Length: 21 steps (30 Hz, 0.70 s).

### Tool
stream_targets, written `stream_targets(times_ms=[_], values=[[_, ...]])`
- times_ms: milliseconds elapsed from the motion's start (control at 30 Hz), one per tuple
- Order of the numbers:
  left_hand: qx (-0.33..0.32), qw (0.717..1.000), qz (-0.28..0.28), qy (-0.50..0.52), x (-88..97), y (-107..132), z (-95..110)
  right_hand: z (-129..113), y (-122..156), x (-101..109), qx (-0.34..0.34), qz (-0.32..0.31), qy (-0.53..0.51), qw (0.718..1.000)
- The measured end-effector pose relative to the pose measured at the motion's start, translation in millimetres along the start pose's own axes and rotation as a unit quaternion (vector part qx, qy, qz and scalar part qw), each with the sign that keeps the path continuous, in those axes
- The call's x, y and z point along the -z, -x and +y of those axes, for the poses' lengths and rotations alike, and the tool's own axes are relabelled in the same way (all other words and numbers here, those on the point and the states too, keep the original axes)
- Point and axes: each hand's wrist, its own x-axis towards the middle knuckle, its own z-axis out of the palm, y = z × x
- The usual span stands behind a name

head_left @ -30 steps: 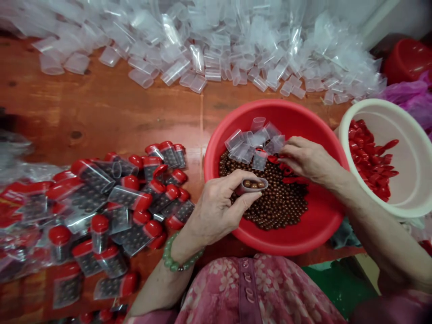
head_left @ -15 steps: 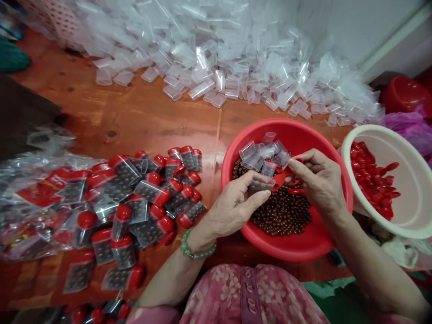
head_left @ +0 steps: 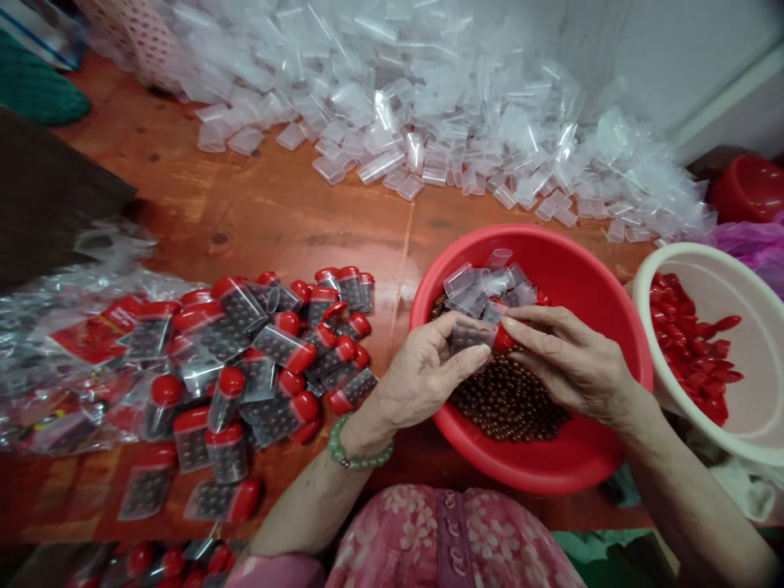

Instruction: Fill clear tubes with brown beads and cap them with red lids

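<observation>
My left hand (head_left: 422,367) grips a small clear plastic container (head_left: 470,333) between thumb and fingers; dark balls show through its wall. At the container's right end sits a red cap (head_left: 504,336), pinched by the fingers of my right hand (head_left: 572,359). Both hands are over a red basin (head_left: 527,474). Below them in it lies a heap of shiny brown balls (head_left: 508,412), with several clear containers (head_left: 481,282) on top toward the back. Part of the basin's contents is hidden by my hands.
A cream tub (head_left: 643,327) with red caps (head_left: 692,351) stands right of the basin. Many capped, filled containers (head_left: 269,359) lie at left, beside clear plastic bags (head_left: 37,327). A large pile of clear containers (head_left: 392,106) covers the back of the wooden surface (head_left: 294,220).
My right hand has brought a red cap onto the end of the container; before, it held red pieces beside it. The other red pieces are now mostly behind my right hand. The view shifted slightly.
</observation>
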Motion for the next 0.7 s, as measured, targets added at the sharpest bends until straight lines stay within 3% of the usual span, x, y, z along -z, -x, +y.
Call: stream_targets(times_ms=[233,300,367,500,600,700], values=[[-0.011,0.999,-0.035,-0.031,1.2,2,2,5,-12,6,0.028,-0.039,-0.063,0.997],[-0.010,0.998,-0.044,-0.033,1.7,2,2,5,-15,7,-0.021,-0.014,-0.100,0.995],[-0.011,0.998,-0.046,-0.043,1.4,2,1,5,-14,7,-0.115,0.036,-0.147,0.982],[-0.033,0.991,-0.027,-0.127,-1.6,1,1,-1,-14,6,-0.293,0.136,-0.272,0.906],[-0.067,0.980,-0.018,-0.187,-4.0,1,0,-14,-21,4,-0.325,0.165,-0.317,0.875],[-0.099,0.973,-0.018,-0.207,-4.7,0,0,-26,-29,-1,-0.286,0.157,-0.290,0.900]])
